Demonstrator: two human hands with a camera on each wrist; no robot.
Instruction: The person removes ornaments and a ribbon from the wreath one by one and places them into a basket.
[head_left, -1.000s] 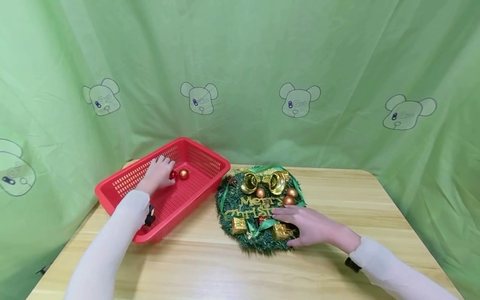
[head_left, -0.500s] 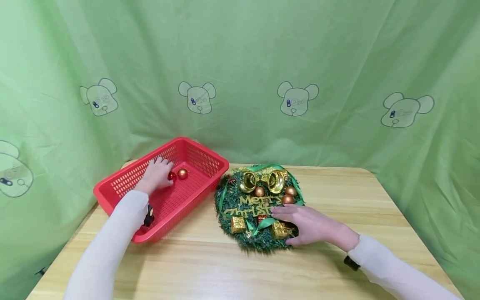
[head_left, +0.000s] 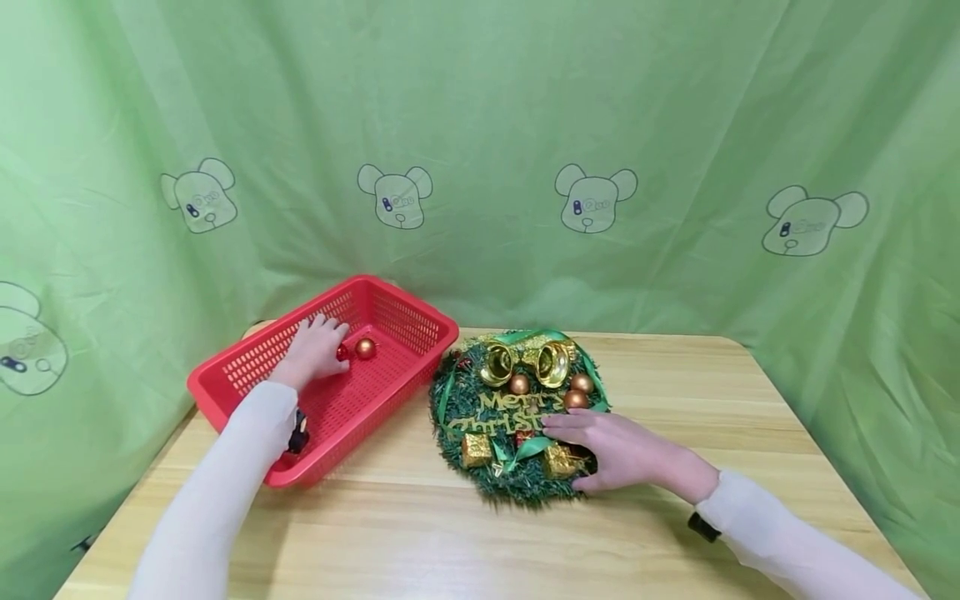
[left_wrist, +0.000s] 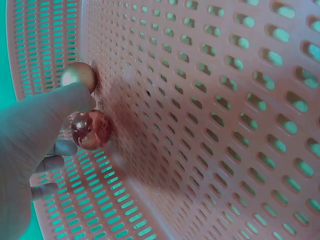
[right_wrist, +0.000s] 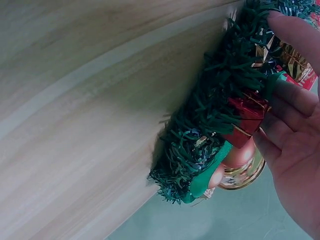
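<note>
My left hand [head_left: 311,350] reaches down into a red plastic basket [head_left: 386,396]. In the left wrist view, its thumb and fingers stand apart around a shiny red bauble [left_wrist: 91,130] lying in the basket; any contact is unclear. A gold bauble [left_wrist: 77,75] lies beside it, partly hidden by the thumb. My right hand [head_left: 626,454] rests at the right edge of a green Christmas wreath [head_left: 517,492], its fingers extended over the front. Close to those fingers, the right wrist view shows a small red gift box [right_wrist: 246,117]. Parts of the wreath under the hand are hidden.
The wreath bears gold bells [head_left: 553,364], copper baubles [head_left: 576,400], gold gift boxes [head_left: 476,450] and "Merry Christmas" lettering [head_left: 498,427]. Basket and wreath lie on a wooden table [head_left: 420,542]. A green curtain [head_left: 487,267] hangs behind and at both sides.
The view shifts slightly. Both hands, the basket and the wreath stay practically in place.
</note>
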